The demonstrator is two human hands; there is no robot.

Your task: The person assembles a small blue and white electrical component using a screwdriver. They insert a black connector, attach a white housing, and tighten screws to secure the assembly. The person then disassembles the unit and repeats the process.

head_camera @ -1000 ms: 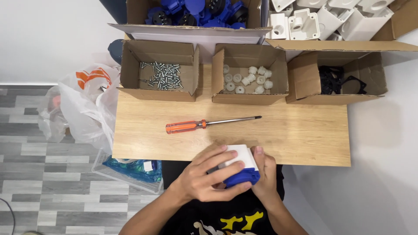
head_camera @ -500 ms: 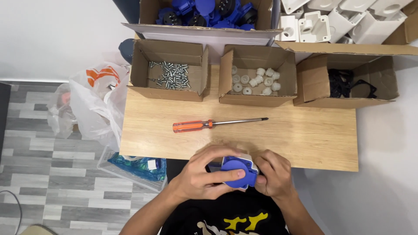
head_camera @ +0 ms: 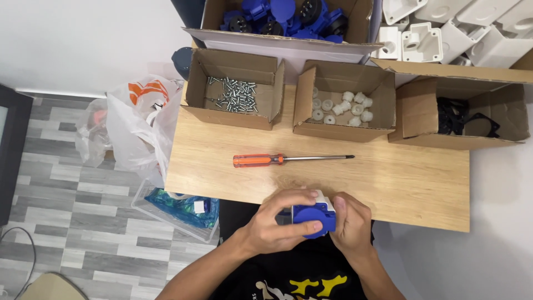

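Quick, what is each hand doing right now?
Left hand: closed around the blue and white plastic part.
Right hand: gripping the same part from the other side.

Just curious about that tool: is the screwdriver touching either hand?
Apart. The head view shows the screwdriver on the table, bare wood between it and the left hand and right hand, both holding the blue part.

Both hands, left hand [head_camera: 277, 222] & right hand [head_camera: 350, 222], gripping blue socket part [head_camera: 312, 218], orange screwdriver [head_camera: 288, 160] on wooden table [head_camera: 411, 178]
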